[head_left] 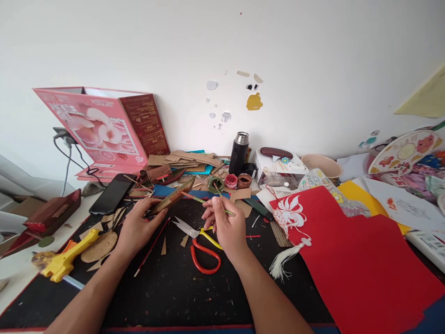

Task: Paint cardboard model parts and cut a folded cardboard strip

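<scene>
My left hand (141, 227) grips a pointed, boat-shaped cardboard piece (173, 197) with greenish-brown paint on it, tilted upward. In my right hand (224, 222) a thin paintbrush (198, 198) is pinched between thumb and fingers. Its tip points left at the cardboard piece, close to its edge; whether they touch I cannot tell. Just beyond the right hand stands an open jar of green paint (212, 186), with a thin stick leaning in it. Beside it are a red paint jar (231, 181) and a brown paint jar (244, 181). Open scissors (205, 264) lie between my forearms.
A yellow glue gun (66, 260) and a phone (111, 195) lie left, near a reddish-brown cardboard boat (52, 213). A pink box (107, 130) and black thermos (239, 155) stand behind. Red paper (365, 260) covers the right side. Cardboard scraps (191, 162) are piled at the back.
</scene>
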{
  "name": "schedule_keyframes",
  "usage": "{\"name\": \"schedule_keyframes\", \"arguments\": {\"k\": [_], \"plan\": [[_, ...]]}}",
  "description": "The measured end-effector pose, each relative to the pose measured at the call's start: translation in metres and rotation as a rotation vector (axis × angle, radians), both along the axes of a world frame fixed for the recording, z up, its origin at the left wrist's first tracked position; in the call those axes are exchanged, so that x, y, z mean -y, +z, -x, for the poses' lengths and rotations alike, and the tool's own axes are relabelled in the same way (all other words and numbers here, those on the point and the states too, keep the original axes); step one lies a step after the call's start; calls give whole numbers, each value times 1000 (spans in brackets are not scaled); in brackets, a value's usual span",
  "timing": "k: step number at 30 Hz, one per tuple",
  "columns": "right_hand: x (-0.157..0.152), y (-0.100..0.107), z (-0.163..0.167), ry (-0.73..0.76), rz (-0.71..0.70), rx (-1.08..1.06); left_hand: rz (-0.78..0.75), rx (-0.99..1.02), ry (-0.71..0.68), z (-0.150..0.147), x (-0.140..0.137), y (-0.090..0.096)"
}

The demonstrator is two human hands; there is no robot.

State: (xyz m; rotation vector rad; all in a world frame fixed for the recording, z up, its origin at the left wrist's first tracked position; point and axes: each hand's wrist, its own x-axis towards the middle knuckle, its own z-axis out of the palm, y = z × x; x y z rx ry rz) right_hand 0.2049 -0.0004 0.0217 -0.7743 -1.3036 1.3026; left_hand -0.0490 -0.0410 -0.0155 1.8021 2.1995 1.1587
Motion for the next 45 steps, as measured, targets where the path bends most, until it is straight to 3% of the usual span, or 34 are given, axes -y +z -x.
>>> {"name": "schedule_keyframes", "arguments": {"k": [7,14,22,28,36,45], "plan": [[-5,3,-2,-83,28,-40,0,6,-20,-1,0,2],[0,1,0,6,1,10,12,17,-12,0,0,0],[-5,7,-4,-101,52,-38,9,6,-12,-1,0,1],[-1,4,-2,-36,33,-20,-2,4,-6,1,0,-1],[-7,8,-5,-113,65,-51,-1,5,-15,1,0,0],[-3,6,-3,-50,31,-37,3,3,-15,0,1,1]]}}
